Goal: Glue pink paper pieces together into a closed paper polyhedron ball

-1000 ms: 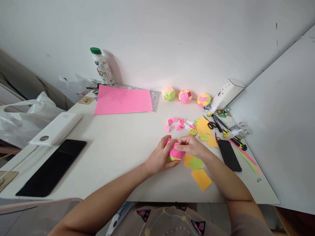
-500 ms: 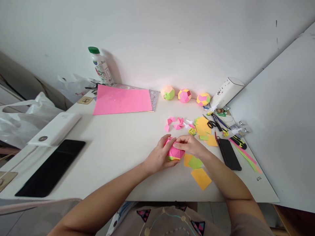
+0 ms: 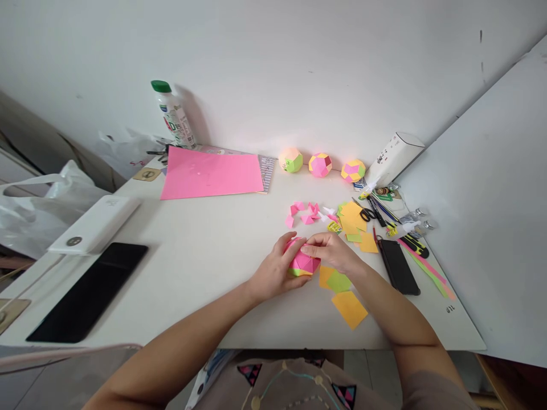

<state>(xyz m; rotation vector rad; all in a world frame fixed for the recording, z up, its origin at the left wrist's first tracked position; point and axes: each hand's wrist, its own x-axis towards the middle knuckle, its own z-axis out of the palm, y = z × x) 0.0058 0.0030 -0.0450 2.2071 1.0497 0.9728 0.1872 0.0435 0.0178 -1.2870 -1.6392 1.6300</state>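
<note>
A many-sided paper ball [image 3: 304, 264], mostly pink with green and yellow near its underside, is held above the white table. My left hand [image 3: 276, 267] wraps around its left side, fingers over the top and thumb beneath. On the upper right of the ball, my right hand [image 3: 330, 252] pinches at the pink paper with thumb and forefinger; its far fingers are partly hidden. Just beyond lie folded pink paper pieces [image 3: 310, 216] and a glue bottle [image 3: 333, 225]. Orange and green paper squares [image 3: 349, 309] rest below my right forearm.
Three finished-looking paper balls [image 3: 320, 165] line the wall. Scissors [image 3: 367, 214], pens, a cutter and a black phone [image 3: 398, 266] lie at the right. Pink sheets [image 3: 213, 173], a green-capped bottle [image 3: 175, 117], a white power strip [image 3: 96, 225] and a black tablet [image 3: 88, 291] are leftward.
Both hands keep nearly the same hold on the paper ball. The right fingers shift very slightly at its top; nothing else has visibly moved.
</note>
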